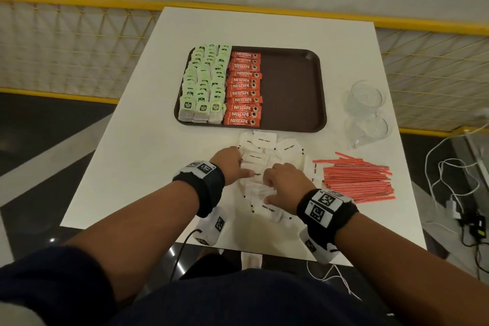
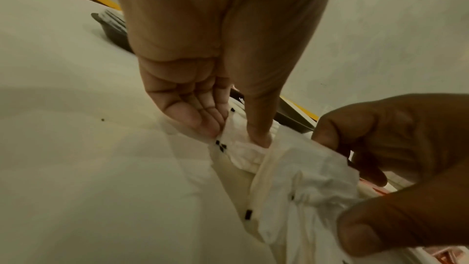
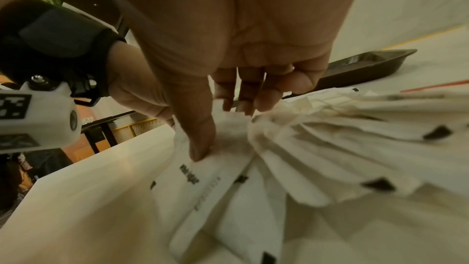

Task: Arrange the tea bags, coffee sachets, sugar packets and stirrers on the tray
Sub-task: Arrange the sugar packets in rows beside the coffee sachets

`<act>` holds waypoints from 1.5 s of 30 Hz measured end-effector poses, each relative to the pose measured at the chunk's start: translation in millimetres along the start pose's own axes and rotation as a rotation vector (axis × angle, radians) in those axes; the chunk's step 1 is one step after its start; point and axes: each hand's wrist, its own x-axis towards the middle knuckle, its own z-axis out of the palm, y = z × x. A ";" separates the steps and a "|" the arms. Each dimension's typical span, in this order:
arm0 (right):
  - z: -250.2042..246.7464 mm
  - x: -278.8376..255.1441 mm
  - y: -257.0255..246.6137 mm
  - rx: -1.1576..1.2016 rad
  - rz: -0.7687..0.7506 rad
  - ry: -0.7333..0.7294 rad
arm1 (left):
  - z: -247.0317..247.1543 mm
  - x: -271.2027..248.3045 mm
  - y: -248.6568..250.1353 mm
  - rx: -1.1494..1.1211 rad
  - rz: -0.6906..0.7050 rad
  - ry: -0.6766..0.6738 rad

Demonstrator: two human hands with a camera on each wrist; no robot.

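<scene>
A brown tray (image 1: pixel 291 87) holds rows of green tea bags (image 1: pixel 203 82) on its left and a column of red coffee sachets (image 1: pixel 244 87) beside them. Its right half is bare. A loose pile of white sugar packets (image 1: pixel 264 140) lies on the table just in front of the tray. Both hands are in that pile. My left hand (image 2: pixel 233 136) pinches a bunch of packets between thumb and fingers. To its right, my right hand (image 3: pixel 223 127) curls round more packets (image 3: pixel 304 148), thumb pressed on one. Red stirrers (image 1: pixel 357 177) lie heaped right of the pile.
Clear glass cups (image 1: pixel 366 111) stand at the table's right edge, beyond the stirrers. White cables and a charger (image 1: pixel 455 206) lie on the floor to the right. A yellow mesh railing (image 1: pixel 79 34) runs behind the white table (image 1: pixel 132 153).
</scene>
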 end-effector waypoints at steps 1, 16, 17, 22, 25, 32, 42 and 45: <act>-0.1 -0.8 0.2 0.028 0.005 0.008 | 1.7 1.8 -1.3 -0.010 -0.011 0.004; -15.3 -6.3 18.3 0.470 0.069 0.056 | -12.4 -2.6 -14.1 -0.101 0.081 -0.075; -18.9 -4.7 20.4 0.492 0.073 0.064 | -15.6 -2.7 -15.6 -0.097 0.078 -0.085; -42.4 8.1 23.8 0.623 0.063 0.115 | -28.2 2.3 -24.1 -0.392 0.040 -0.072; -56.8 17.4 20.2 0.668 0.049 0.109 | -34.6 6.1 -22.4 -0.610 0.008 -0.081; -86.9 44.0 12.0 0.749 -0.025 -0.022 | -47.3 13.5 -14.3 -0.998 -0.009 -0.303; -125.7 96.0 0.6 0.737 -0.067 0.053 | -82.3 30.7 -3.9 -1.182 0.172 -0.426; -135.4 112.6 -3.9 0.711 -0.061 0.113 | -88.8 44.8 -1.9 -1.181 0.193 -0.326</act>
